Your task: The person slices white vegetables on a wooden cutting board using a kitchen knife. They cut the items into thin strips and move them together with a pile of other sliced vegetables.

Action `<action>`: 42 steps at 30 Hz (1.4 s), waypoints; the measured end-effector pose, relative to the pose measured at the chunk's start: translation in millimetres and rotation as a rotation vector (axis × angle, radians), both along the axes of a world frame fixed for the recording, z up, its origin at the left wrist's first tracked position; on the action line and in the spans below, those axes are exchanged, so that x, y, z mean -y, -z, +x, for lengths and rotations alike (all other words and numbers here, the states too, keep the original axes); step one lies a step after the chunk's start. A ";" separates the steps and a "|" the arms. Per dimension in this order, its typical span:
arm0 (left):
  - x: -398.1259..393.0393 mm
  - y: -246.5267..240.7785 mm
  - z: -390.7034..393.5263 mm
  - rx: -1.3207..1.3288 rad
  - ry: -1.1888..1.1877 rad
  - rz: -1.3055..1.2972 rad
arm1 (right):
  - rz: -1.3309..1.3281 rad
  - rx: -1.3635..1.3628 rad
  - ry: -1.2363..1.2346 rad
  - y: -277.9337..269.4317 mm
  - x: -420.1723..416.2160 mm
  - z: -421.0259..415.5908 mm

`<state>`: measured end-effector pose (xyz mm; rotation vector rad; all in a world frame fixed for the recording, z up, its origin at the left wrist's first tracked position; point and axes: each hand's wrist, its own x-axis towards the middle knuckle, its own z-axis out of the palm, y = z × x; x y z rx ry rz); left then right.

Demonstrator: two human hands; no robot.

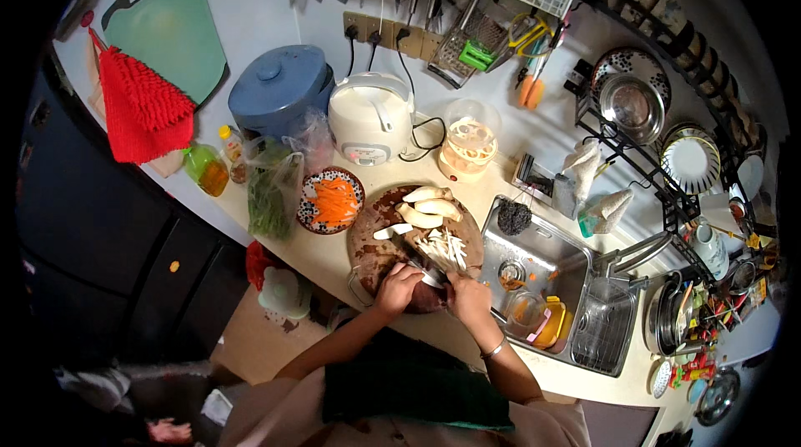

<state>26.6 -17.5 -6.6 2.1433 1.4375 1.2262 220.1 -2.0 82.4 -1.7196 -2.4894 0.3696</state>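
A round wooden chopping board [369, 246] lies on the counter in front of me. My right hand [470, 298] is closed around the handle of a kitchen knife [410, 254], whose dark blade reaches up and left across the board. My left hand [398, 288] presses with its fingertips on a pale cut piece [432, 278] beside the blade. Thin white strips [445, 248] are heaped on the blade's right side. Several peeled pale stalks [428, 209], perhaps king oyster mushrooms, rest at the board's far side, and a smaller pale piece [392, 231] lies at its left.
Left of the board stand a patterned plate of carrot strips [331, 201] and a plastic bag of greens [270, 196]. Behind are a white rice cooker [369, 118], a blue lidded pot [275, 93] and an egg steamer [468, 149]. A steel sink [544, 246] adjoins on the right.
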 end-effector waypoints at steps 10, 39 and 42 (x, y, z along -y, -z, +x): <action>0.5 1.3 -3.2 0.072 -0.006 -0.005 | 0.002 0.021 0.009 -12.6 9.4 3.2; 3.6 -3.0 -0.2 0.048 -0.076 -0.002 | -0.030 0.018 0.008 -14.9 8.3 -3.3; 0.0 -2.8 -0.8 0.046 -0.071 0.024 | -0.054 0.031 0.051 -6.8 4.2 -13.4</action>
